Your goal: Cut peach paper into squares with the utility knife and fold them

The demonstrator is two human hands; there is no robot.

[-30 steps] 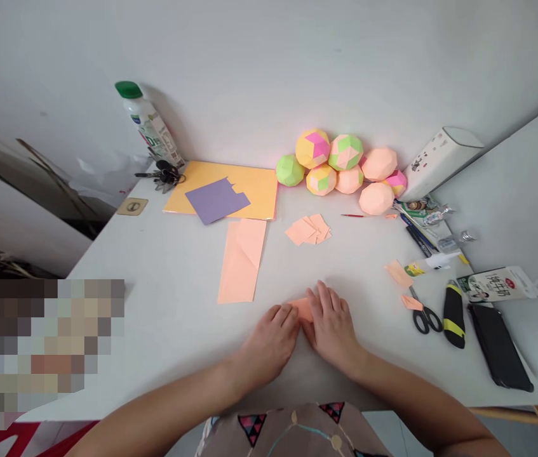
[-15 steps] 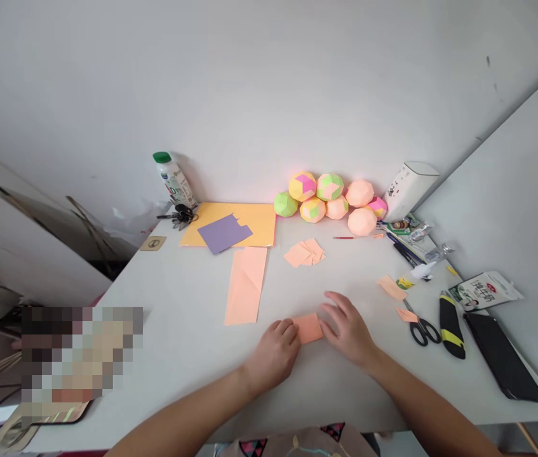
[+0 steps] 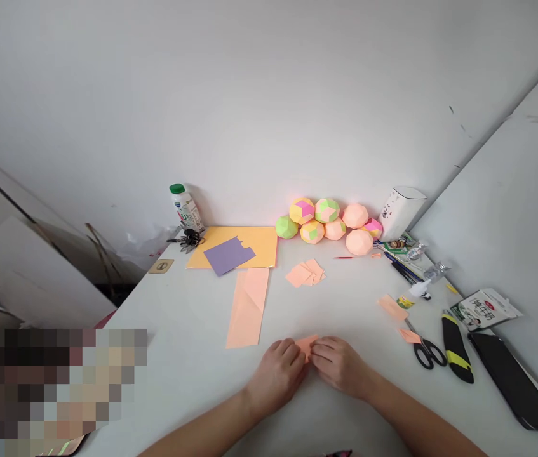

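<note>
A small folded piece of peach paper (image 3: 307,344) lies on the white table (image 3: 187,355) close to me. Both of my hands pinch it: my left hand (image 3: 279,373) grips its left side with curled fingers, and my right hand (image 3: 338,365) closes on its right side. Most of the piece is hidden under my fingers. A long peach paper strip (image 3: 248,306) lies just beyond to the left, and a small pile of folded peach pieces (image 3: 305,273) sits farther back.
Several paper balls (image 3: 328,222) stand against the wall beside a white box (image 3: 397,212). Orange sheet (image 3: 259,244) with purple paper (image 3: 228,255), bottle (image 3: 185,207) and keys (image 3: 187,239) at back left. Scissors (image 3: 425,350), cutter (image 3: 457,348), black phone (image 3: 511,381), packet (image 3: 485,308) at right.
The view has tilted upward, showing more wall. My right hand went from flat on the paper to lifted and open, and now its fingers have closed on the folded piece beside my left hand.
</note>
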